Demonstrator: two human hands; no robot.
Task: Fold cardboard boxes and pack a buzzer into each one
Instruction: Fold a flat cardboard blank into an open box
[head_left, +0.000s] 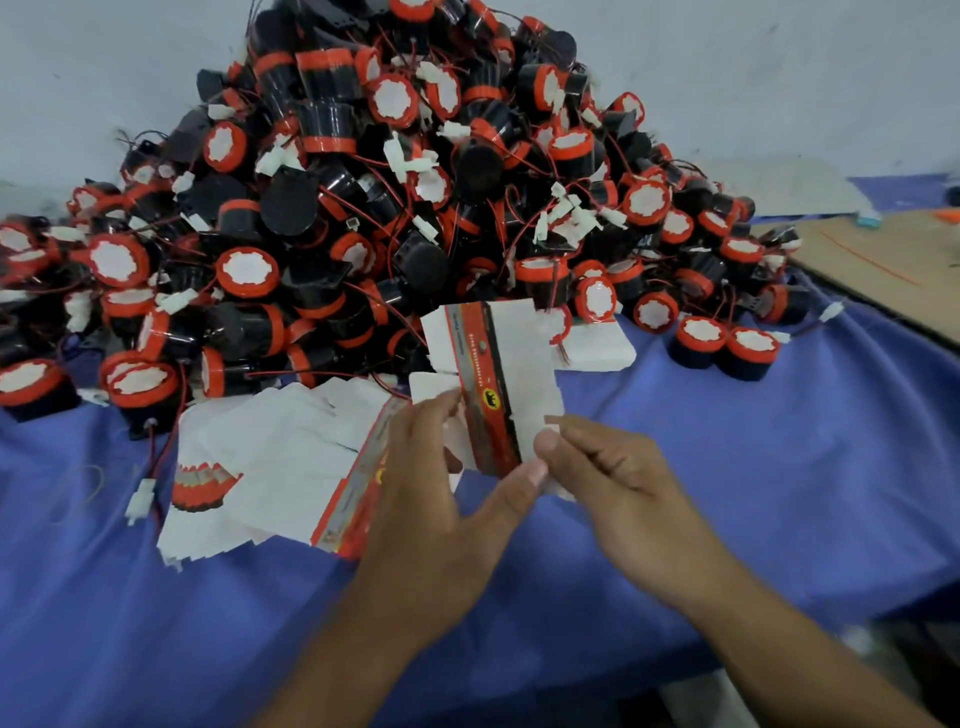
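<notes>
— What do you have in the head view?
— I see the left hand and the right hand both gripping one flat box. It is white with a red and black stripe and held above the blue worktop.
— And around it?
— A stack of flat boxes lies just left of the left hand. Behind it, I see a pile of buzzers, black with red caps, heaped against the wall.

Left hand, right hand: both bare. Forearms: bare from the wrists back to the frame edge. Thumbnails, nearest the grip: trimmed short.
</notes>
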